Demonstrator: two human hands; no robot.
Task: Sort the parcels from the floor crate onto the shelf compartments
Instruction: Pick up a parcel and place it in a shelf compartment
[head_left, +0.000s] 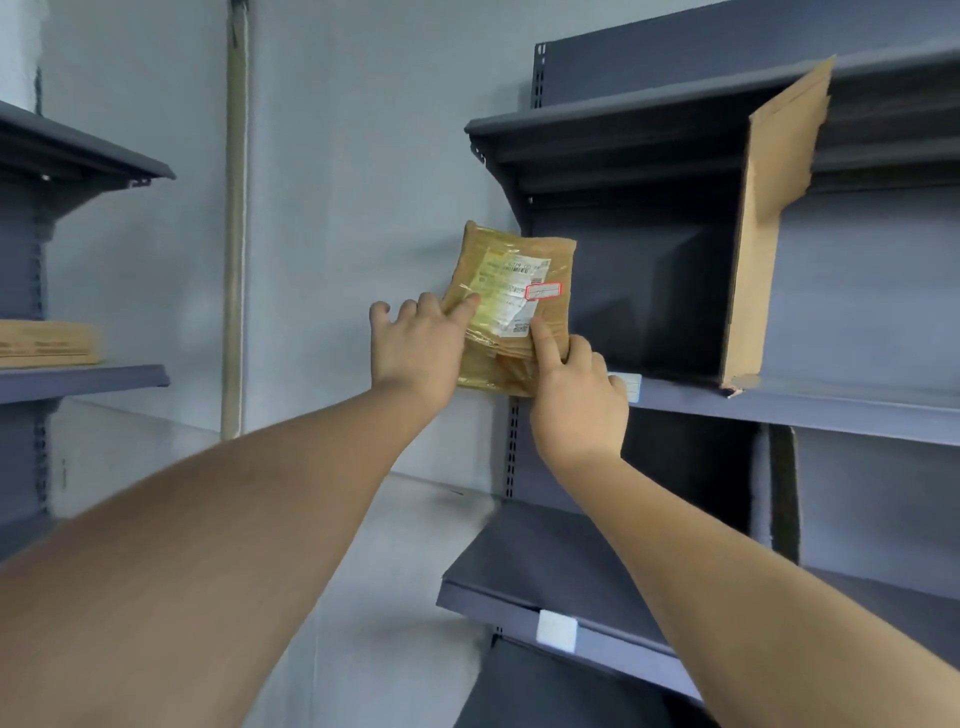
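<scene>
At the far left a flat cardboard box (47, 344) lies on the left rack's shelf (104, 378), close to its front edge. Moving right, our left hand (415, 345) grips the left edge of the brown parcel (519, 270), one digit pressed onto its front and the others curled beside it. We hold the parcel upright in the air at the left front corner of the right rack's middle shelf (805, 410), its bottom edge about level with the shelf's front lip, not yet inside the compartment. Our right hand (579, 397) grasps the lower right corner, one digit pointing up just under the white address label (511, 296). We judge the parcel light and soft: a crinkled mailer in glossy tape that should flex and may slip, so pinching both side edges low down, clear of the label, seems soundest. Further right, the dark compartment is closed on its right side by an upright cardboard divider (763, 249) standing on the shelf.
</scene>
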